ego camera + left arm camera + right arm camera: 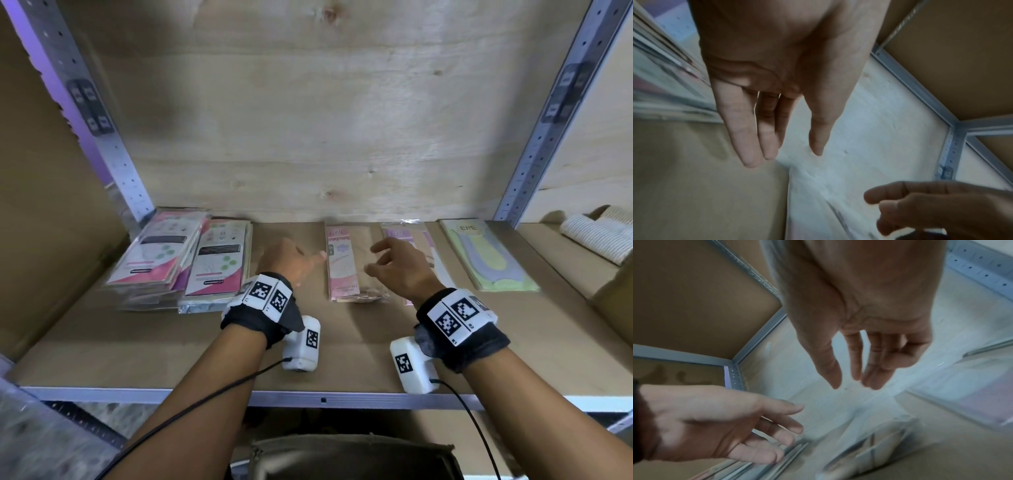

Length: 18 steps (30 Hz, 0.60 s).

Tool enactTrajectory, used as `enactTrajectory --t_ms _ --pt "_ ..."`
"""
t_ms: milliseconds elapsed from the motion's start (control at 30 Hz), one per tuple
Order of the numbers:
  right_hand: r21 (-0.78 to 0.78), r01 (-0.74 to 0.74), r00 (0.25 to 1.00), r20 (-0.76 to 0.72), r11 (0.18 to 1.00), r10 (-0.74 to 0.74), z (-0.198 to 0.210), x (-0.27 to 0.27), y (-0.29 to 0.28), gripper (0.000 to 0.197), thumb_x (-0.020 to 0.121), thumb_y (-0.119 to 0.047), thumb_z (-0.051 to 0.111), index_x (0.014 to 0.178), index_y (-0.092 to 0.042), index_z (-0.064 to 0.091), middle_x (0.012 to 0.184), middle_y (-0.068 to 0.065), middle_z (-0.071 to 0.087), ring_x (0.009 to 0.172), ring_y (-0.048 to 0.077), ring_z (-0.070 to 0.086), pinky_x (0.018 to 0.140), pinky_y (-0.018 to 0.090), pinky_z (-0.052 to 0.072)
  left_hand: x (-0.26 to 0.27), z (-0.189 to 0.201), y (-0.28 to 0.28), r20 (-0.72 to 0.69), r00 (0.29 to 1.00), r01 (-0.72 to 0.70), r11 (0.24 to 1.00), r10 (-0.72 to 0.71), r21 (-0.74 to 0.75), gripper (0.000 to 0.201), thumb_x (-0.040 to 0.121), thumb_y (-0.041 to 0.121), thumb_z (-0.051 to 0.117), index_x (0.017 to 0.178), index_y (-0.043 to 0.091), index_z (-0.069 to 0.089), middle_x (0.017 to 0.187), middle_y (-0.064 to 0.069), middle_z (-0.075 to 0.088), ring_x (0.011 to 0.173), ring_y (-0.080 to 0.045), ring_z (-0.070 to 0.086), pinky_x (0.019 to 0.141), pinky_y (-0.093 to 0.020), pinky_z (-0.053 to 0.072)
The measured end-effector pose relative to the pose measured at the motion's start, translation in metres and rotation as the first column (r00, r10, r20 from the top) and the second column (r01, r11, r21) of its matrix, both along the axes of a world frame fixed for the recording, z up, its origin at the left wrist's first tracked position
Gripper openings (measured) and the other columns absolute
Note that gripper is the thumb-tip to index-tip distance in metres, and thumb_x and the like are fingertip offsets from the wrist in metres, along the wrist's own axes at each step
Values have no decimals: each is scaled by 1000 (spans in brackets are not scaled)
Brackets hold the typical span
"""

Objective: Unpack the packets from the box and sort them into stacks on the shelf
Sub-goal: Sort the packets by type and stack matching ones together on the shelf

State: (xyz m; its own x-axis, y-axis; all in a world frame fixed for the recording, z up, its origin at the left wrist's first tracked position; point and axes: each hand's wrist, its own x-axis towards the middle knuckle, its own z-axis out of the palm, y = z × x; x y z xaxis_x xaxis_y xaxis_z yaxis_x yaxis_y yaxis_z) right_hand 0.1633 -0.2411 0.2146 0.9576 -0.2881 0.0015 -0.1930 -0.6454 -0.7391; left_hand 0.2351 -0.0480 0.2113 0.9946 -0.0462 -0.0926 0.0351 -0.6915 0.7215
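Several stacks of packets lie on the brown shelf board (144, 346). Two stacks of pink-and-white packets (161, 257) (219, 263) sit at the left. A pink packet stack (342, 263) lies in the middle, a purple-topped packet (428, 240) beside it, and a green packet (489, 257) at the right. My left hand (294, 260) hovers just left of the pink stack, fingers straight and holding nothing (789, 146). My right hand (394, 263) hangs over the gap between the pink and purple packets, fingers relaxed and empty (851, 386).
Grey perforated uprights (113, 144) (548, 120) frame the bay, with a plywood back wall (308, 120). Ribbed cream items (596, 236) lie in the neighbouring bay at the right. A dark olive box or bag (352, 455) sits below the shelf's metal front edge (205, 395).
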Motion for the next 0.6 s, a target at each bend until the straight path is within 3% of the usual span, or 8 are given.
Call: enactTrajectory --t_ms 100,167,233,300,400,467,533,600 --pt "115 -104 994 -18 988 107 6 7 23 10 88 -16 67 98 -14 69 84 5 73 64 13 68 56 20 50 8 14 35 63 994 -87 995 90 -38 36 84 52 69 81 16 70 90 -3 76 86 -26 75 88 -36 59" --pt "151 -144 987 -53 978 153 5 19 46 6 90 -11 63 91 -11 69 73 5 72 57 15 67 48 23 48 9 22 62 103 983 -143 987 150 -70 29 84 44 68 76 16 71 91 -7 77 88 -28 74 89 -37 59" --pt "199 -191 973 -88 961 212 2 35 74 8 92 -9 61 88 -10 67 71 7 69 57 20 67 49 25 51 8 28 90 144 972 -179 981 188 -72 26 80 34 64 67 11 68 82 -9 76 83 -29 74 82 -37 60" --pt "256 -241 952 -127 936 280 0 52 105 12 95 -7 58 85 -9 63 73 10 67 55 22 66 52 27 56 6 31 115 164 961 -210 973 223 -95 21 77 29 62 69 12 72 76 -5 76 80 -29 74 82 -41 61" --pt "316 -254 933 -170 914 318 -5 79 150 10 95 -14 62 92 -6 60 76 11 65 58 23 68 57 31 61 2 32 148 182 951 -233 966 250 -109 16 81 29 63 78 19 75 86 -2 77 88 -28 72 88 -43 59" --pt "275 -267 930 -179 924 322 -10 96 177 21 92 -27 68 90 -8 61 74 7 65 64 23 69 64 36 63 2 30 167 235 942 -230 971 239 -62 16 85 27 63 85 17 76 93 -2 77 90 -26 71 89 -41 58" --pt "176 -323 921 -166 930 351 -14 106 198 25 86 -36 74 88 -15 63 68 -5 61 58 12 63 54 26 58 3 28 183 260 937 -227 972 234 -58 16 88 26 64 90 17 77 98 -3 77 92 -26 71 90 -42 57" --pt "141 -316 919 -200 938 340 -18 112 211 41 77 -40 82 105 -15 65 74 -5 64 62 12 61 55 26 54 5 26 196 251 936 -230 968 248 -101 16 89 24 64 94 15 77 99 -7 77 94 -30 71 89 -45 59"
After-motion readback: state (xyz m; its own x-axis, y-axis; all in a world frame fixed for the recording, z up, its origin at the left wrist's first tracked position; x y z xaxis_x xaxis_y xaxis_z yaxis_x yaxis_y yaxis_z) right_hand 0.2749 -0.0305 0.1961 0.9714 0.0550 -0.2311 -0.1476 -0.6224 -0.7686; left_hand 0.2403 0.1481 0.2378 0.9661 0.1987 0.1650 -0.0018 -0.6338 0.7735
